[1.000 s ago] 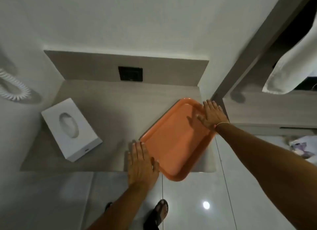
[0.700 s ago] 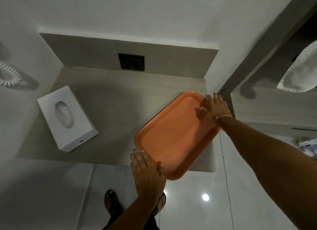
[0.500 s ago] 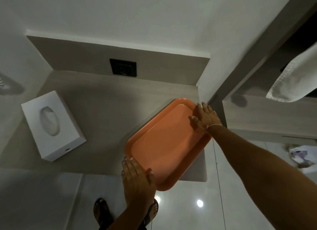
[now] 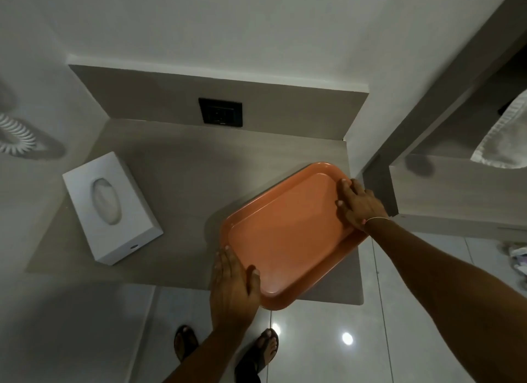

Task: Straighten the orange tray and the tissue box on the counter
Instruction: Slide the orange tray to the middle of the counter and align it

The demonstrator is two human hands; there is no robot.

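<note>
The orange tray (image 4: 288,234) lies askew on the right part of the grey counter (image 4: 182,168), and its near corner sticks out over the counter's front edge. My left hand (image 4: 232,288) grips the tray's near left rim, thumb inside the rim. My right hand (image 4: 359,204) holds the far right rim, fingers spread over the edge. The white tissue box (image 4: 111,208) lies at an angle on the counter's left side, with a tissue showing in its oval slot. Neither hand touches the box.
A black wall socket (image 4: 220,112) is set in the backsplash behind the counter. A white coiled cord (image 4: 15,134) hangs on the left wall. A white towel (image 4: 504,143) hangs above a side shelf at right. My sandalled feet (image 4: 225,351) stand on glossy floor tiles.
Both hands have kept their hold on the tray's opposite rims and shifted it slightly left on the counter, still askew. The tissue box has not moved; the head camera shifted.
</note>
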